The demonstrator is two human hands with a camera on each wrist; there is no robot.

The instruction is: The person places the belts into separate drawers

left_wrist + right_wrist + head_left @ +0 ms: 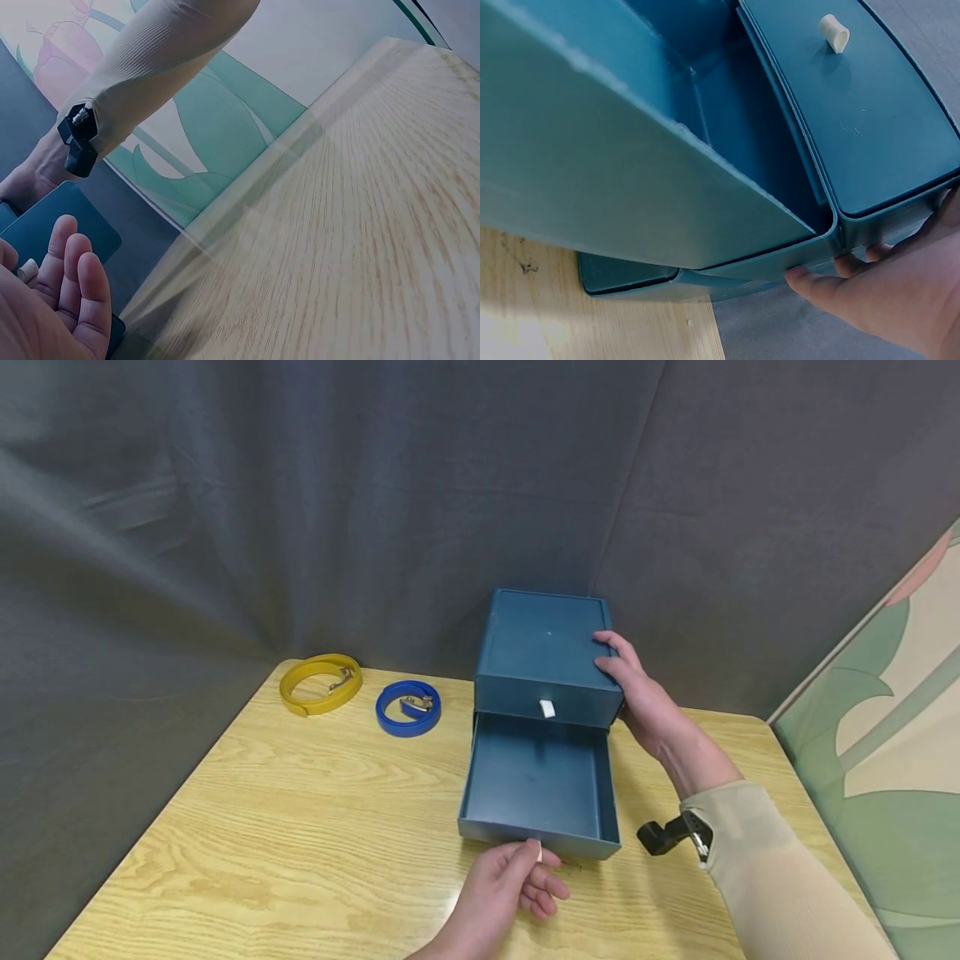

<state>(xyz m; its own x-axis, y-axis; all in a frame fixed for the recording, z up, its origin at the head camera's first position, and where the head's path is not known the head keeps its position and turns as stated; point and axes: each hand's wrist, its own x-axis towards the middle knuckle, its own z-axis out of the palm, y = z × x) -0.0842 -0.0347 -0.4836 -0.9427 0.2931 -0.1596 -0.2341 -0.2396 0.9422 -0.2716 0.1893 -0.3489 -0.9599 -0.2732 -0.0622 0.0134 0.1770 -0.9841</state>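
A dark blue drawer box (547, 639) stands at the back of the table, its upper drawer closed with a white tab (547, 708) on the front. Below, the lower drawer (495, 832) is pulled far out and shows a bare inside. My left hand (502, 889) pinches the white pull tab (28, 271) of that drawer between thumb and forefinger, the other fingers loosely bent. My right hand (637, 693) grips the box's right side, with fingertips on the top edge. In the right wrist view, the right hand's fingers (817, 287) lie along the box's side wall.
A coiled yellow belt (300, 702) and a coiled blue belt (387, 722) lie left of the box on the wooden table (300, 827). Behind hangs a grey curtain (375, 510). A patterned panel (885, 735) borders the right side. A black device (663, 837) sits at my right wrist.
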